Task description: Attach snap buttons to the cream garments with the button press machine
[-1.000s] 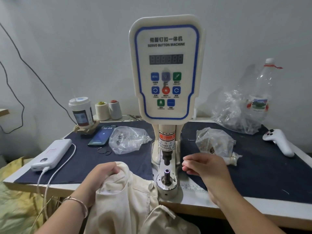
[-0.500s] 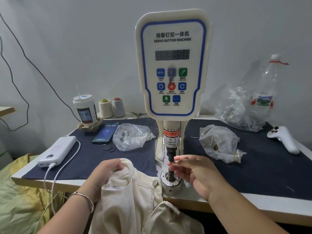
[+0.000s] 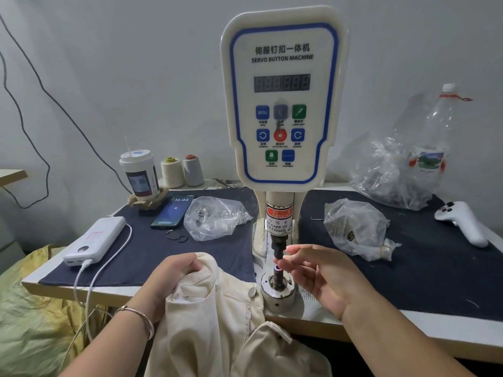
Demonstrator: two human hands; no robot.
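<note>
Showing the loading step at the press [image 3: 283,104], the head view has the right hand [image 3: 324,278] raised beside the ram [image 3: 279,244], its fingertips [image 3: 283,258] pinched together just above the lower die [image 3: 277,269]. Whether a snap part sits between them cannot be told; the pinch and its place between ram and die suggest a small part being seated on a die before the cloth goes in. The left hand [image 3: 174,273] is clenched on a bunched fold of the cream garment [image 3: 217,317], which hangs over the table's [image 3: 381,330] front edge, just left of the die base [image 3: 277,293]. Held this way, the cloth probably stays clear of the die yet ready to slide across. One metal button [image 3: 253,291] already shows on the cloth, touching or nearly touching the base. A warning label [image 3: 279,221] sits on the column above the ram, and the fingers are directly under it.

Containers, same view: a clear bag [image 3: 215,217] left of the column holds small metal pieces, likely snap parts; a second bag [image 3: 356,228] on the right holds darker ones. A larger bag [image 3: 389,175] lies behind, contents unclear, with a plastic bottle [image 3: 438,142] that looks empty. A lidded cup [image 3: 140,174] with a straw stands at far left, contents hidden.
</note>
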